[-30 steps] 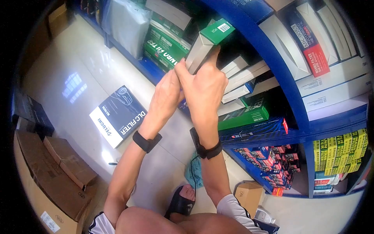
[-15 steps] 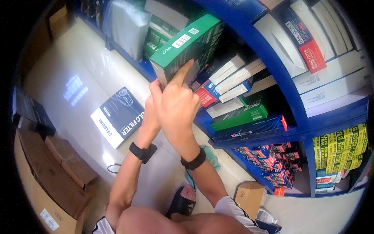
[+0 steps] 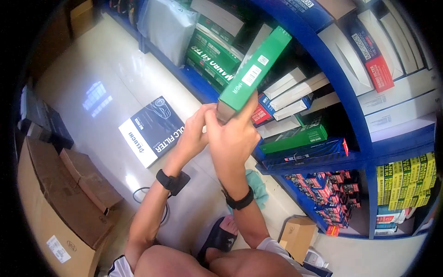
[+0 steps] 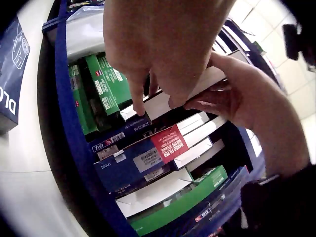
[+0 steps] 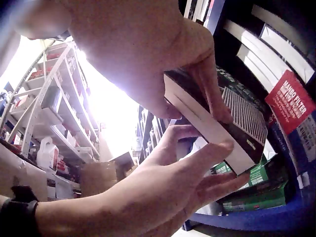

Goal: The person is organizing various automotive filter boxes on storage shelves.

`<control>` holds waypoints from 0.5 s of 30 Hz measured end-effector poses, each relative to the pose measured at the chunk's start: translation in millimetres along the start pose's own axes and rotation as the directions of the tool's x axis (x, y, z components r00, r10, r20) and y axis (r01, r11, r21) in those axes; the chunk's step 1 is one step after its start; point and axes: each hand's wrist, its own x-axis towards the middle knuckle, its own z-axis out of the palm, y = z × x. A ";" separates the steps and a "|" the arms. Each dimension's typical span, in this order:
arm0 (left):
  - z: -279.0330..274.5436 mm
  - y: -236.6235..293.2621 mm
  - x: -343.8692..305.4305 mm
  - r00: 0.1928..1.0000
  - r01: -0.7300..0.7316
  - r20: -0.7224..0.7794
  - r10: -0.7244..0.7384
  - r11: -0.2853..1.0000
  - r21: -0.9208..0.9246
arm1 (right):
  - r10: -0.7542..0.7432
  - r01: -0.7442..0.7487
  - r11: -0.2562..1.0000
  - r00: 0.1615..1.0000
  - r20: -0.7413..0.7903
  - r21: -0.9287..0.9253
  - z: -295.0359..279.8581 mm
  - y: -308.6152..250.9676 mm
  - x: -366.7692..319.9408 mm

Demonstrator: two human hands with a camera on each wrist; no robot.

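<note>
A green box with a white barcode label is held up at a tilt in front of the shelf. My right hand grips its near end, fingers on the side facing the shelf. My left hand holds the same end from the left and below, touching the right. From the right wrist view, the box's white end face lies between my right hand above and my left hand below; a pleated filter picture shows on its side. The left wrist view shows both hands around the white face.
Blue shelving holds filter boxes, among them a green box lying below my hands. A dark-and-white box lies on the floor to the left. Cardboard boxes stand at the lower left, and a small carton at the lower right.
The green box first turned its broad side into view and swung left, then turned back with its narrow green side facing up. Both hands moved with it, left then back right.
</note>
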 end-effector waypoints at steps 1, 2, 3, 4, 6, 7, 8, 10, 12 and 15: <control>-1.0 5.3 -0.6 1.000 0.002 0.000 -0.002 1.000 0.000 | -0.060 0.061 0.998 0.998 -0.035 0.002 -0.6 6.5 -1.8; -2.4 11.9 -2.4 0.998 0.050 0.039 -0.047 0.996 -0.076 | -0.119 0.120 0.993 0.991 -0.067 0.005 -2.2 11.0 -4.9; -3.9 20.3 -4.8 0.992 0.105 0.079 -0.094 0.984 -0.147 | -0.079 0.078 0.997 0.996 -0.034 -0.022 -7.9 9.1 -8.7; -4.2 25.2 -8.1 0.991 0.118 0.077 -0.108 0.983 -0.139 | -0.074 0.073 0.997 0.997 -0.021 -0.015 -10.8 12.6 -11.9; -6.1 31.0 -12.3 0.982 0.152 0.150 -0.114 0.951 -0.268 | -0.105 0.106 0.994 0.993 -0.056 0.011 -15.2 25.5 -18.0; -6.0 28.7 -15.7 0.982 0.109 0.180 -0.062 0.958 -0.266 | -0.124 0.124 0.992 0.988 -0.097 -0.008 -18.0 34.5 -22.0; -5.7 28.4 -18.1 0.982 0.115 0.175 -0.072 0.961 -0.251 | -0.148 0.145 0.989 0.979 -0.141 -0.027 -19.7 42.7 -24.2; 1.0 37.0 -20.8 0.969 0.105 0.240 -0.055 0.974 -0.201 | -0.101 0.115 0.990 0.982 -0.162 0.081 -22.6 48.6 -30.5; 6.7 36.0 -24.1 0.967 0.144 0.235 -0.094 0.968 -0.206 | -0.100 0.113 0.988 0.988 -0.116 0.107 -26.1 50.7 -37.8; 4.0 30.7 -26.5 0.930 0.331 0.286 -0.232 0.867 -0.371 | -0.120 0.141 0.978 0.982 -0.144 0.151 -29.2 48.3 -45.3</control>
